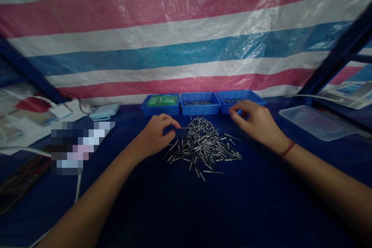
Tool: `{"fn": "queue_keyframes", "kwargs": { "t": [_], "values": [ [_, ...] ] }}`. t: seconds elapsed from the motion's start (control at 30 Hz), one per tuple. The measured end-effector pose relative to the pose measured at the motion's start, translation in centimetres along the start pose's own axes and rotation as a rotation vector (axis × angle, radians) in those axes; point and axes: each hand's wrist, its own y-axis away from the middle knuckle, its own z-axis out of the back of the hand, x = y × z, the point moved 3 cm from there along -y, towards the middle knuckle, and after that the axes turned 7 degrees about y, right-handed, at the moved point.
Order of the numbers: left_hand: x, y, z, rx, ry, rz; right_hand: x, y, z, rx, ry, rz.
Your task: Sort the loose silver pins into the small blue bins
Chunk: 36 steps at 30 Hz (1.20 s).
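A loose pile of thin silver metal pins that look like blind rivets lies on the dark blue table. My left hand is at the pile's left edge, thumb and forefinger apart. Its forefinger tip is close to the end of one rivet; whether they touch is unclear. My right hand hovers at the front of the right blue bin, thumb and forefinger tips brought together. Anything between them is too small to make out. Similar rivets lie in that bin and in the middle blue bin.
The left blue bin holds green-wrapped pieces. A clear plastic lid lies right. Leftward are a blurred-out phone-like object, a light blue case, cables and a white power strip. A striped sheet hangs behind.
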Motion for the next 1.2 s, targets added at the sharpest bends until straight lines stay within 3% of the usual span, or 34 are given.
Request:
{"fn": "queue_keyframes", "kwargs": {
  "t": [0.1,0.2,0.4,0.67,0.87,1.03,1.2],
  "values": [
    [0.7,0.3,0.5,0.151,-0.176,0.028,1.2,0.4,-0.3,0.055,-0.097,0.013],
    [1.0,0.6,0.7,0.272,-0.144,0.077,2.0,0.6,-0.4,0.092,-0.152,0.031],
    [0.7,0.5,-0.5,0.336,-0.014,0.052,3.0,0.9,-0.5,0.139,-0.2,0.066],
    [-0.6,0.3,-1.2,0.222,0.036,-0.084,4.4,1.5,-0.5,0.163,-0.309,0.095],
    [-3.2,0.9,-1.8,0.161,0.382,0.052,7.4,2.9,-0.5,0.256,-0.495,0.118],
    [-5.4,1.5,-2.9,0.096,0.585,0.075,9.3,3.7,-0.6,0.342,-0.64,0.113],
    [-4.7,1.4,-3.0,0.022,0.64,0.154,8.6,3.3,-0.1,0.232,-0.719,0.013]
  ]
}}
